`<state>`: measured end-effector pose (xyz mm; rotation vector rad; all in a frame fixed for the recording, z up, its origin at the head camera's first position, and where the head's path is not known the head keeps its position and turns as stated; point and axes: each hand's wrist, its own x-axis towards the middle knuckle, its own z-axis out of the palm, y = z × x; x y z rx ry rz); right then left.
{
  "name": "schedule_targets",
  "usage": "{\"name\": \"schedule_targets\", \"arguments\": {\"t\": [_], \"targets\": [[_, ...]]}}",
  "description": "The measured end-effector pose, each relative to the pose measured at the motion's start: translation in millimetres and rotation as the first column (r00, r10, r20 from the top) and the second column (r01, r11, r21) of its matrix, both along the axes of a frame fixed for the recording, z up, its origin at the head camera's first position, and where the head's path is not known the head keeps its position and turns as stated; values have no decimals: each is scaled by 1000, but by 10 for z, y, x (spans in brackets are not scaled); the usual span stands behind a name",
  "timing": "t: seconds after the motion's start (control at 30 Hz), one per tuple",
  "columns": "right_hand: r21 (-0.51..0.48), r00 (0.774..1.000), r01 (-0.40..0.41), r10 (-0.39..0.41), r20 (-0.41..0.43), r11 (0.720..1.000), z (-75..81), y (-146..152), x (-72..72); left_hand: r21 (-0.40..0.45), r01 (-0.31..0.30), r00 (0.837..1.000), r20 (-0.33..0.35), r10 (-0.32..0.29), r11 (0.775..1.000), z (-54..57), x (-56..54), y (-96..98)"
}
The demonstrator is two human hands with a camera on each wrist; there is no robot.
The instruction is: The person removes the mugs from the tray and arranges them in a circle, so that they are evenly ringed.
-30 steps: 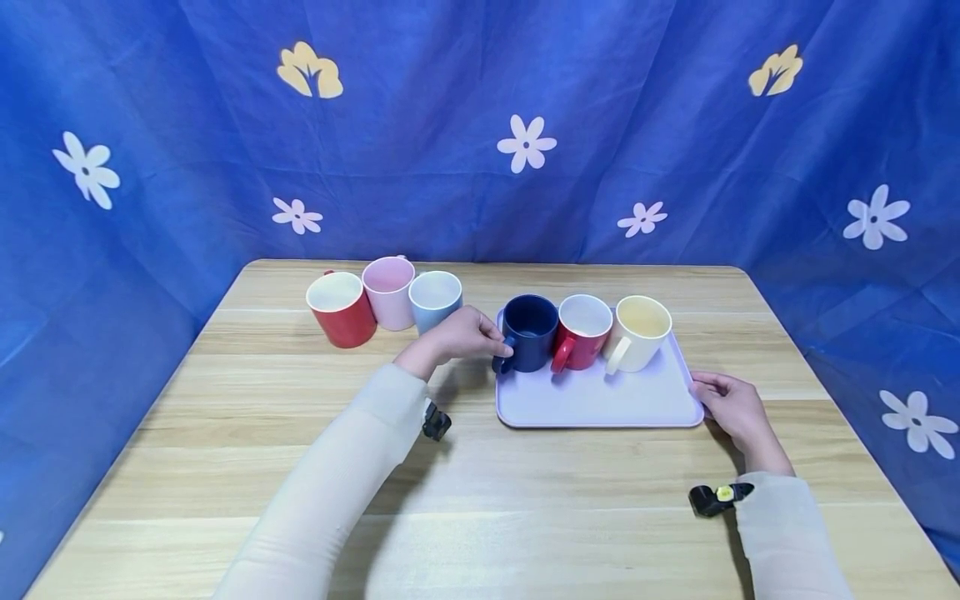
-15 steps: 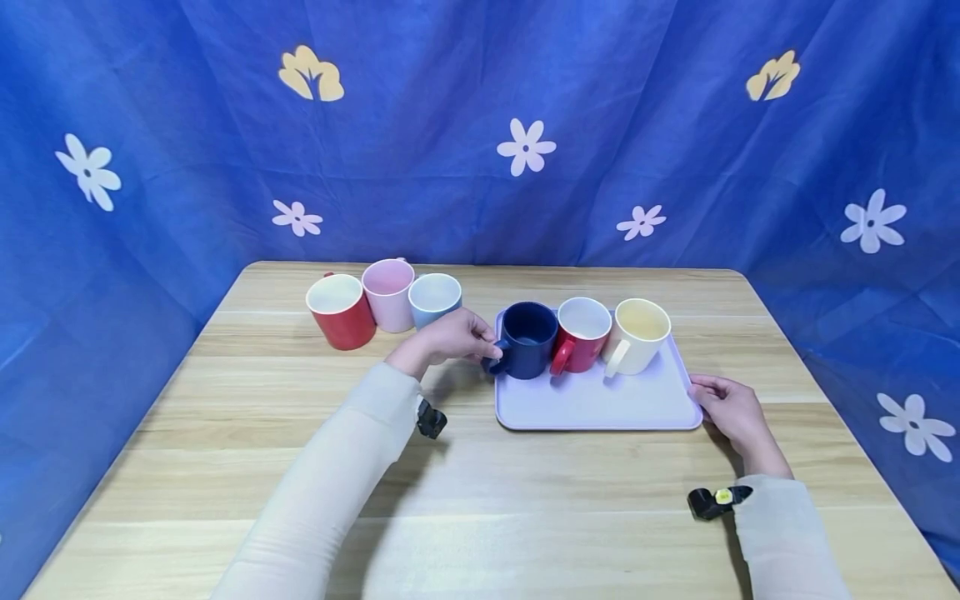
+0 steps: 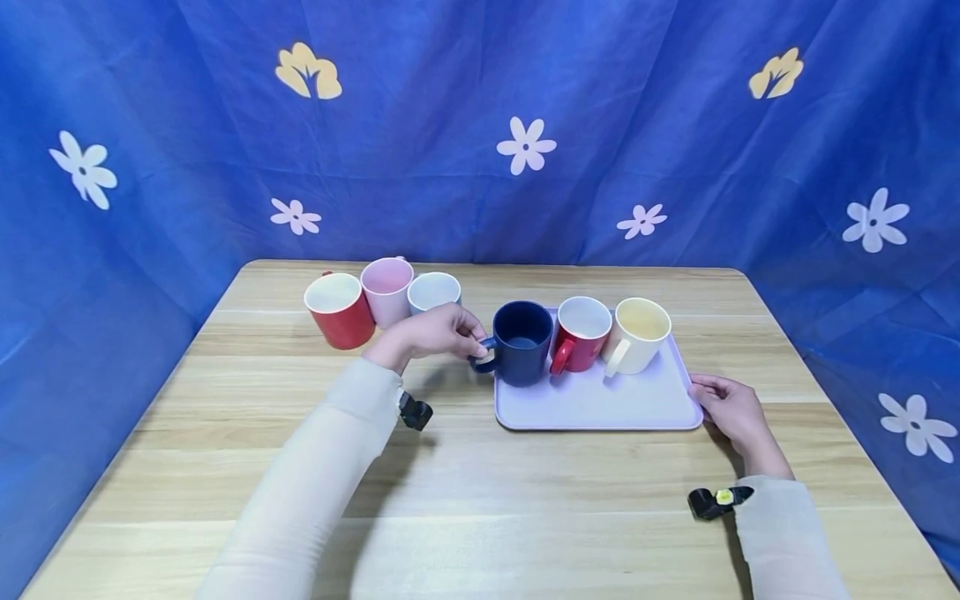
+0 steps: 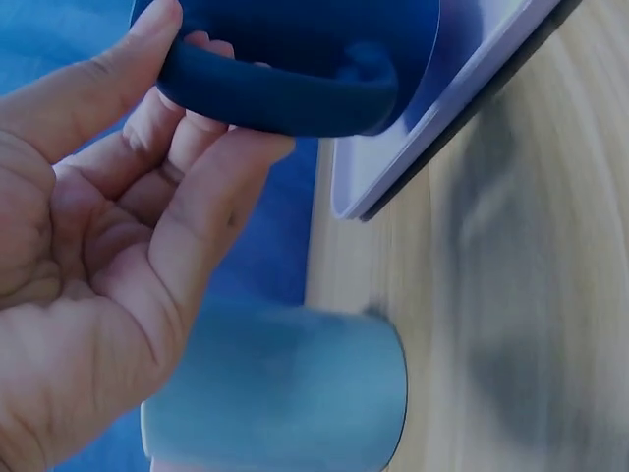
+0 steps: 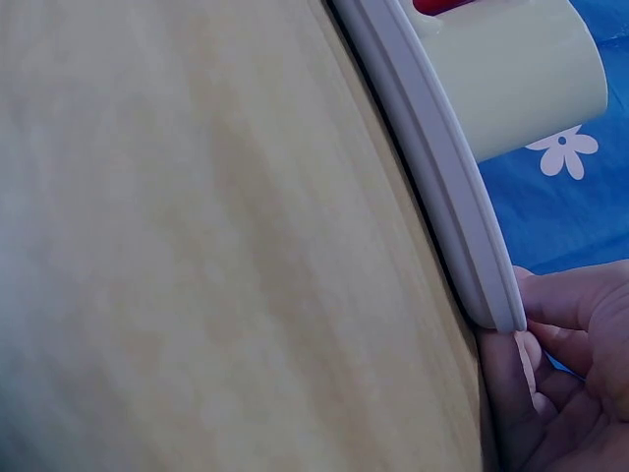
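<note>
My left hand pinches the handle of a dark blue mug between thumb and fingers. Upright, the mug stands out over the left edge of a lilac tray and hides part of its rim. In the left wrist view, the thumb and fingers close round the blue handle. My right hand grips the tray's right rim near the front corner. On the tray, a red mug with a white inside stands beside a cream mug, their handles toward me.
Left of the tray, a light blue mug, partly behind my left hand, a pink mug and a larger-looking red mug cluster on the wooden table. A blue flowered curtain hangs behind.
The dark blue mug has moved left and slightly toward me with my left hand, opening a gap from the red mug beside it. My right hand and the tray stay in place.
</note>
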<state>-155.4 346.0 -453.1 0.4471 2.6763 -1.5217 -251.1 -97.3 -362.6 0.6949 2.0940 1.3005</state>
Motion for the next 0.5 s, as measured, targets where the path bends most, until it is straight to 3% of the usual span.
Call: {"name": "schedule_targets", "arguments": {"t": [0.5], "targets": [[-19, 1000, -6, 6, -7, 1000, -6, 6, 4, 8, 76, 997, -24, -76, 997, 53, 118, -325]]}}
